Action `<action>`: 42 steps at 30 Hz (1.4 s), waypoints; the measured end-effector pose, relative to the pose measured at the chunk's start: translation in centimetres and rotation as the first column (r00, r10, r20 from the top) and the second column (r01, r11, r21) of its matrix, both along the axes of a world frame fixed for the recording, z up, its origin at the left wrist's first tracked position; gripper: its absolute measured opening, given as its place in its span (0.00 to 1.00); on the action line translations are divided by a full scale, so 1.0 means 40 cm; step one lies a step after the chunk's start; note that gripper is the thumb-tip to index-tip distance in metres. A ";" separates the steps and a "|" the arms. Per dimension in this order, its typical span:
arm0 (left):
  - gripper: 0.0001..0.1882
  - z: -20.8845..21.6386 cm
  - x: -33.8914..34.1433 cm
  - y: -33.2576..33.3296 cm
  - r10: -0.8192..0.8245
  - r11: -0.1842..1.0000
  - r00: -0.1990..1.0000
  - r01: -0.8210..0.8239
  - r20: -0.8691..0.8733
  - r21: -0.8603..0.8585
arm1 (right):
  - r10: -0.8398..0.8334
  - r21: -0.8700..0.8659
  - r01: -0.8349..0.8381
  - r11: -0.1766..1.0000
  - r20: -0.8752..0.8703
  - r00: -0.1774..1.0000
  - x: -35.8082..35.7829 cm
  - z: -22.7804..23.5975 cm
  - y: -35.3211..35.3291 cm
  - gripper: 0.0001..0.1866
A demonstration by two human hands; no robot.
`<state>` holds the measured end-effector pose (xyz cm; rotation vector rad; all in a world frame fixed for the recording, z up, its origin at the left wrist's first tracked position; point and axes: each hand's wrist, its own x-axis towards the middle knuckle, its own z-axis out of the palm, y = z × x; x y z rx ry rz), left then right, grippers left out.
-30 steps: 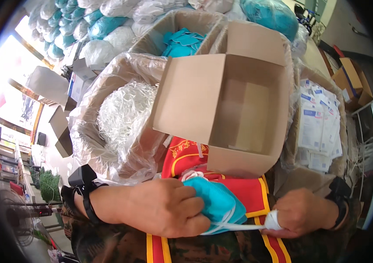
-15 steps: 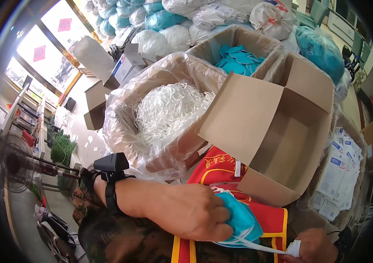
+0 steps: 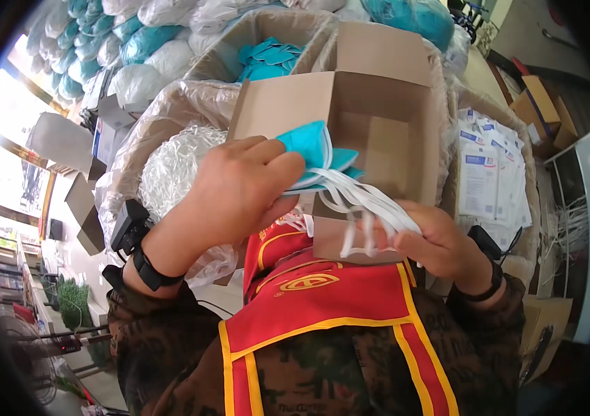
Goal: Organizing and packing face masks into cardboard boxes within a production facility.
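Observation:
My left hand [image 3: 239,180] is closed around a small bunch of blue folded face masks [image 3: 312,142], whose tips stick out past my fingers. White ear straps [image 3: 354,197] run from the masks to the right, where my right hand [image 3: 440,239] grips their far ends, partly blurred. Behind the masks stands an open cardboard box [image 3: 430,139], its near-left flap folded outward. How many masks are in the bunch is hidden by my fingers.
A plastic-lined carton holds a heap of white straps [image 3: 180,159] at left. Another behind holds blue mask pieces [image 3: 270,59]. White packets [image 3: 482,173] fill a carton at right. Stuffed bags [image 3: 163,28] are piled at the back. A red apron [image 3: 322,298] covers my front.
Both hands have risen from near my lap to in front of the open box, with the masks and straps. The view has turned right. My right hand now grips a bunch of straps.

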<state>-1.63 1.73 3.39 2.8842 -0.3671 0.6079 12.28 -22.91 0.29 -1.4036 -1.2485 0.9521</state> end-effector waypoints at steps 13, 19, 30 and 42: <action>0.16 -0.090 0.056 -0.083 -0.400 0.847 0.908 0.315 -0.124 -0.428 | 0.343 0.366 -0.377 0.851 0.156 0.926 -0.030 0.049 0.057 0.09; 0.11 -0.027 -0.089 -0.103 -0.506 0.853 0.819 0.431 -0.270 -0.294 | 0.528 0.234 -0.510 0.828 -0.016 0.849 -0.045 0.067 -0.073 0.09; 0.14 -0.001 -0.110 -0.008 0.021 0.996 0.993 -0.011 -0.114 0.085 | -0.327 -0.310 0.234 0.922 -0.294 0.898 0.038 0.060 -0.090 0.19; 0.17 -0.004 0.026 -0.078 0.054 0.987 0.992 -0.071 0.115 0.145 | -0.037 -0.212 -0.106 0.971 -0.576 0.817 -0.034 -0.048 0.090 0.12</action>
